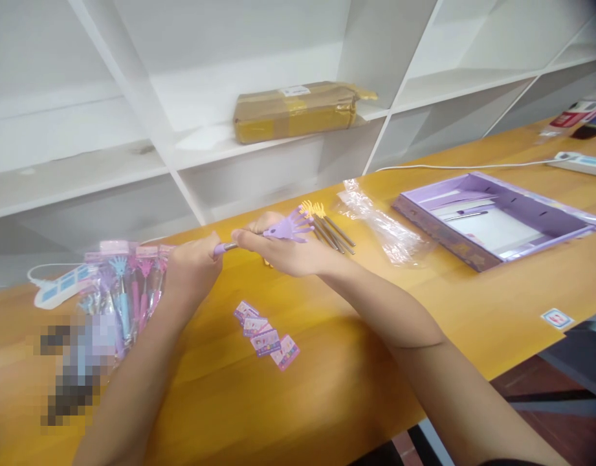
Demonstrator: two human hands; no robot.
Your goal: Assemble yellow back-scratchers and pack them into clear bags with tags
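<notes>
Both hands hold a purple back scratcher (288,228) with a hand-shaped head, raised above the table. My left hand (193,272) is closed round the handle end. My right hand (290,254) grips the metal rod near the purple head. Just beyond my right hand lie several back scratchers with yellow heads (313,208) and dark metal rods. Several small printed cards (262,336) are spread on the wooden table (327,369) below my hands. Left of my left hand, bagged back scratchers (124,298) in blue, pink and purple lie in a pile.
A clear plastic bag (382,226) lies right of the yellow scratchers. Farther right is an open purple box (501,252) with papers and a rod inside. Power strips (59,288) sit at both ends. A taped carton (298,111) rests on the white shelf (205,139) behind.
</notes>
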